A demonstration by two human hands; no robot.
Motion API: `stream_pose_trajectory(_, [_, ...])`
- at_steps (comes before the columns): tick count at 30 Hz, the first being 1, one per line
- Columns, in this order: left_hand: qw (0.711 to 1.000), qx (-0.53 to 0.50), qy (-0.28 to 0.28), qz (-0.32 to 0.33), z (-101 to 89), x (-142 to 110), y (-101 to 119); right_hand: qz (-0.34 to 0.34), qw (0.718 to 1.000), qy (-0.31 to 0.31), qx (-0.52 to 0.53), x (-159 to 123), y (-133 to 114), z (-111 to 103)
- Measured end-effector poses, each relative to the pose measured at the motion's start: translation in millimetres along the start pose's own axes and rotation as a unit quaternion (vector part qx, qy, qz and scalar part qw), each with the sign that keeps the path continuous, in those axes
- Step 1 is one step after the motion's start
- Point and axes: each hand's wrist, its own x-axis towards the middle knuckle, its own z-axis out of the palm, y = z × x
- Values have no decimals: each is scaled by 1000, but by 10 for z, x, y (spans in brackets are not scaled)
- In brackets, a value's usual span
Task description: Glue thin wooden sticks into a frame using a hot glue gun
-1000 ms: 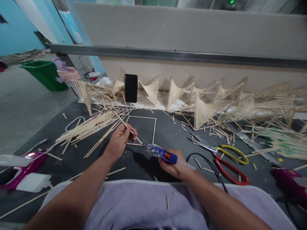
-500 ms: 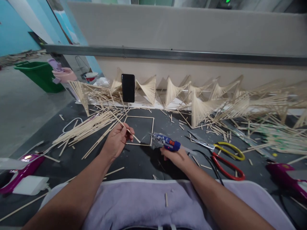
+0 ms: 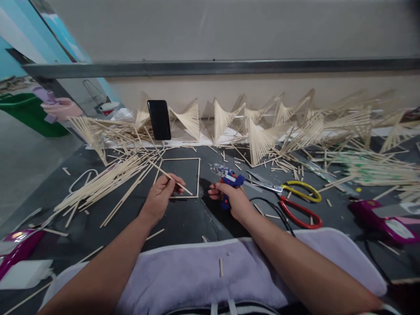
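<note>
"Over the worktop (image 3: 108,238), how's the stick (image 3: 185,189) lying?"

"Pinched in my left hand (image 3: 160,190), slanting toward the frame's (image 3: 198,177) near right corner; my right hand (image 3: 233,199), beyond that, curls round the glue gun (image 3: 230,178)."

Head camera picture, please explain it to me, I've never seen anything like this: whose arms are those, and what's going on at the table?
There is no robot here. A camera worn on a person's head looks forward and down, so the bare arms are the wearer's own.

The left hand pinches a thin wooden stick over a square stick frame. The right hand grips a blue glue gun.

On the dark table lie loose sticks and scissors with one yellow and one red handle. Further back stand a phone and a row of twisted, fan-like stick shapes.
</note>
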Motion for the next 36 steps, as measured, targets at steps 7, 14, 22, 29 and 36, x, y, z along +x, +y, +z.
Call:
stream_pose_trajectory(7, [998,69,6,13,78,35,-22,13,997,-48,-64,2,100,8])
stream_pose_trajectory(14, [983,177,-31,30,140,28,43,20,993,-64,-98,-15,33,26])
stream_pose_trajectory(22, [977,206,-34,40,180,21,38,36,994,-64,-76,-39,-22,79])
stream_pose_trajectory(29, [969,234,-48,57,202,26,34,41,993,-68,-84,-1,6,76])
stream_pose_trajectory(36, [969,238,-47,53,193,44,-23,36,990,-90,-98,8,34,55])
